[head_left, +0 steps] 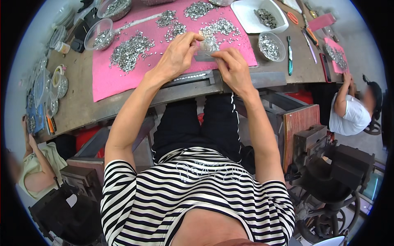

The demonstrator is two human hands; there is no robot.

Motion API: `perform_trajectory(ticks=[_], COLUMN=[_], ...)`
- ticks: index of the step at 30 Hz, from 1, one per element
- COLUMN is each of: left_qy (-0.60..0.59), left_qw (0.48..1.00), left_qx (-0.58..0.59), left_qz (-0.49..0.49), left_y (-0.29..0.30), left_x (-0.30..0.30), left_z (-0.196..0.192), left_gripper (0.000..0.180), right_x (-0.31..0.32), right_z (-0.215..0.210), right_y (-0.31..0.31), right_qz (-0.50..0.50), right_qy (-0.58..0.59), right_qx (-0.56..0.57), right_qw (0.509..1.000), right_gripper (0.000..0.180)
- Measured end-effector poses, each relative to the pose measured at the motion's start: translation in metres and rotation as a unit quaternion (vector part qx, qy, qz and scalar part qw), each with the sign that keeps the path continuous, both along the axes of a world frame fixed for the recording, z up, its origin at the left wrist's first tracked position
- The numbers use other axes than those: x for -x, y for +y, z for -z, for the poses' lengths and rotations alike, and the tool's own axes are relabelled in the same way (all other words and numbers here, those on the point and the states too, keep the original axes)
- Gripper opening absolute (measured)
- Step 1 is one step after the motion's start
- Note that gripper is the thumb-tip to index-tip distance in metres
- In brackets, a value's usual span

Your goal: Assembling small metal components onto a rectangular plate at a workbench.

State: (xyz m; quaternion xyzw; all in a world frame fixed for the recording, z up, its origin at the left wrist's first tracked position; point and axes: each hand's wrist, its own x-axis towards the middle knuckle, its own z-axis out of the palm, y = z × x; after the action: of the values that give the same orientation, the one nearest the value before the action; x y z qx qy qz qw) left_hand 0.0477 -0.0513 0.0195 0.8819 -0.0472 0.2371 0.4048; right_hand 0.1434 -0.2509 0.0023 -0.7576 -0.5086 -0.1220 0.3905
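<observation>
My left hand (179, 53) hovers over the pink mat (119, 84), its fingers curled and the tips of thumb and index finger apart, with nothing visible between them. My right hand (235, 70) pinches the end of a thin grey metal strip (204, 57) between thumb and fingers, just right of the left hand. Beyond the fingertips lies a spread of small shiny metal pieces (210, 43). Below both hands, along the bench's front edge, sits a narrow metal rail (191, 78) with a row of small silver pieces in it.
Heaps of metal pieces (130, 51) cover parts of the mat. A white tray (244, 10) and clear tubs (87, 41) stand around it. To the right lie a green toothbrush (290, 55) and pliers (312, 37). Co-workers sit at both sides, near dark machines (332, 172).
</observation>
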Motion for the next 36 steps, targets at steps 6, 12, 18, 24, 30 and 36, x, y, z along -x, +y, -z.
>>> perform_trajectory(ticks=[6,12,18,24,30,36], left_qy=[0.065,0.100,0.040,-0.001,-0.011,-0.046], left_qw=[0.990,0.971,0.996,0.998,0.996,0.989], left_qx=[0.107,0.199,0.061,-0.008,-0.022,-0.101], left_qz=[-0.063,-0.084,-0.059,-0.068,-0.089,-0.102], left_y=[-0.008,-0.019,-0.025,-0.033,-0.038,-0.044], left_x=[0.040,0.070,0.067,0.063,0.061,0.061], left_z=[-0.004,0.006,0.009,0.016,0.020,0.018], left_gripper=[0.012,0.012,0.009,0.007,0.008,0.012], right_x=[-0.035,-0.050,-0.046,-0.031,0.018,0.042], right_z=[0.000,-0.002,0.001,0.010,0.000,0.012], right_y=[0.014,0.023,0.028,0.035,0.019,0.011], right_qz=[-0.084,-0.139,-0.137,-0.090,-0.052,-0.062], right_qy=[-0.076,-0.063,-0.062,-0.090,0.143,0.196], right_qx=[0.099,0.138,0.116,0.049,-0.020,-0.064], right_qw=[0.989,0.979,0.982,0.991,0.988,0.977], right_gripper=[0.016,0.012,0.010,0.010,0.007,0.006])
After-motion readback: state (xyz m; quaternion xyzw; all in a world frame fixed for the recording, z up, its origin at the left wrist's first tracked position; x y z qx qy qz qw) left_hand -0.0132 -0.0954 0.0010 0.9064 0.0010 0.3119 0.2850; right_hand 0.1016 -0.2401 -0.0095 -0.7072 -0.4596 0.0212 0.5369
